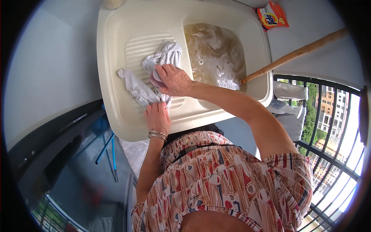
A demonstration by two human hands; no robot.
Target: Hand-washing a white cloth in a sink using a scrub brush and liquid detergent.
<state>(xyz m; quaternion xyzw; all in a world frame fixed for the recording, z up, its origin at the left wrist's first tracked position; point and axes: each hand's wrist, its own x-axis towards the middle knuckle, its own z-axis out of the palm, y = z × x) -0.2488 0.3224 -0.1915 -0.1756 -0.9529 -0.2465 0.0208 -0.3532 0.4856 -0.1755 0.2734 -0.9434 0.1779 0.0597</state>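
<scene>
A wet, light grey cloth (139, 87) lies crumpled across the moulded washboard ridges (137, 50) of a cream laundry sink (114, 116). My right hand (175, 79) grips a rounded mauve and grey object (156, 79), probably a scrubbing brush, against the cloth; its underside is hidden. Nearer my body, my left hand (158, 117) pinches the cloth's lower end, with bracelets on that wrist. To the right, the basin holds murky, sudsy water (216, 52). A pale patterned cloth (228, 84) shows at the water's near right edge.
A wooden stick (295, 53) slants from the basin towards the right wall. An orange Tide bag (272, 16) rests beside the sink's far right corner. Right of the sink, a white plastic bottle (285, 108) hangs near black railings (316, 116). Blue poles (108, 148) stand at left.
</scene>
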